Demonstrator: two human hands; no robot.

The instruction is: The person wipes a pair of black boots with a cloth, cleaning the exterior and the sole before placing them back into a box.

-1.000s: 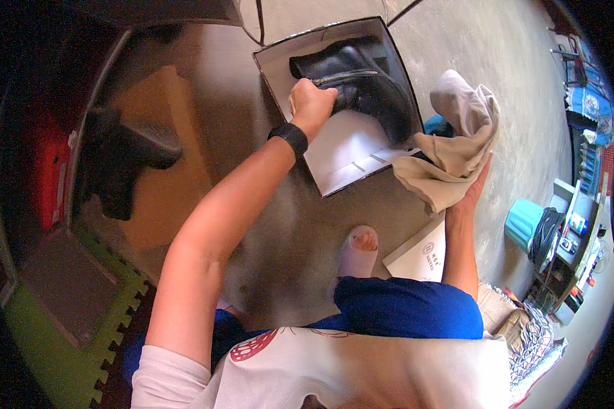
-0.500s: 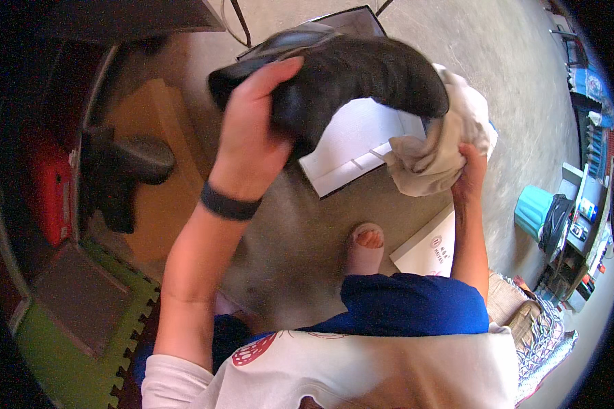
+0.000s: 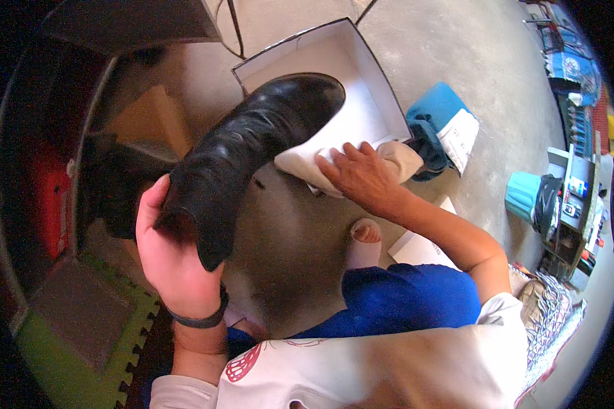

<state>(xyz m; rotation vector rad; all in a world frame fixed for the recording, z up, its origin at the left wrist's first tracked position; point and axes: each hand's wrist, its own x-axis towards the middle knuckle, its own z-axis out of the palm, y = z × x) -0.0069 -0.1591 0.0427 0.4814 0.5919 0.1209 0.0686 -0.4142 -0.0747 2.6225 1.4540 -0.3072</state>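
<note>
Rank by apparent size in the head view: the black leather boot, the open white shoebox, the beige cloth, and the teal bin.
1. Black leather boot, though it is held nearest the camera, so unsure against the box.
2. Open white shoebox.
3. Beige cloth, partly hidden under the right hand.
4. Teal bin.

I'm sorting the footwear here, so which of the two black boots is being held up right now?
The black boot gripped by the left hand, over the white shoebox. The other boot stays on the floor, left.
</note>
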